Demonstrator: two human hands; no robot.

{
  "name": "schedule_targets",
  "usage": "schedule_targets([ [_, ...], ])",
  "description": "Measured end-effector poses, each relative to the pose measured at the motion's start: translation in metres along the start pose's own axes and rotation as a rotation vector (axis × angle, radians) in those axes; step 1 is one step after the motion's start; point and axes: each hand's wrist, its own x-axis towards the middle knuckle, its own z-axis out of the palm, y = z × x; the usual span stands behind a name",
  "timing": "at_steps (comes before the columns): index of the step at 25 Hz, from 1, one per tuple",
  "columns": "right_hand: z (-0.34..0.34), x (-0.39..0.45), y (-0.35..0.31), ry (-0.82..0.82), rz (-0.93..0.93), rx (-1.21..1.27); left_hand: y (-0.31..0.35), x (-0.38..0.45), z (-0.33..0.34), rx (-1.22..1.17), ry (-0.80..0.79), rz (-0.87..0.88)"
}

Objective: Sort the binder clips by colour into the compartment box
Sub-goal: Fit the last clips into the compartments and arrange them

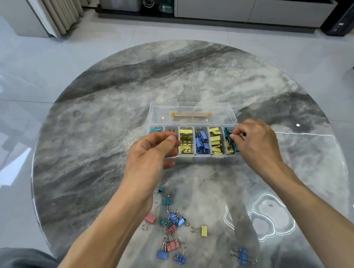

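The clear compartment box (pixel 195 158) lies mid-table with its lid (pixel 191 112) open behind it. From the left, its cells hold a teal clip (pixel 155 129), wire handles (pixel 171 129), yellow clips (pixel 186 141), blue clips (pixel 202 143), yellow clips (pixel 216 141) and teal clips (pixel 232 145). My left hand (pixel 152 151) hovers over the second cell, thumb pressed to forefinger, with nothing showing between them. My right hand (pixel 256 142) pinches a teal clip's wire handle at the rightmost cell. Loose pink (pixel 150 218), teal (pixel 167 201), blue (pixel 177 219) and yellow (pixel 204 230) clips lie near me.
The round marble-patterned table (pixel 90 138) stands on a glossy tiled floor. More loose clips lie at the near edge: pink (pixel 172 245), blue (pixel 162 254) and blue (pixel 243 255). A low cabinet (pixel 247 7) lines the far wall.
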Motion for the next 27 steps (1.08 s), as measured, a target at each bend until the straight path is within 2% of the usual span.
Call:
schedule_targets([
  [8, -0.006, 0.000, -0.006, -0.184, -0.072, -0.340, -0.003, 0.000, 0.000, 0.055, -0.043, 0.008],
  [12, -0.011, 0.003, -0.008, -0.117, -0.053, -0.293, 0.000, 0.000, -0.001, 0.034, -0.032, 0.018],
  [17, -0.013, 0.006, 0.000, -0.263, 0.072, -0.219, 0.002, 0.000, -0.002, 0.048, -0.038, 0.028],
  [20, -0.014, 0.006, -0.003, -0.333, 0.111, -0.260, 0.001, -0.001, -0.003, 0.049, -0.043, 0.027],
  [27, -0.023, 0.005, -0.005, -0.346, 0.115, -0.240, 0.002, -0.001, -0.003, 0.048, -0.029, 0.030],
])
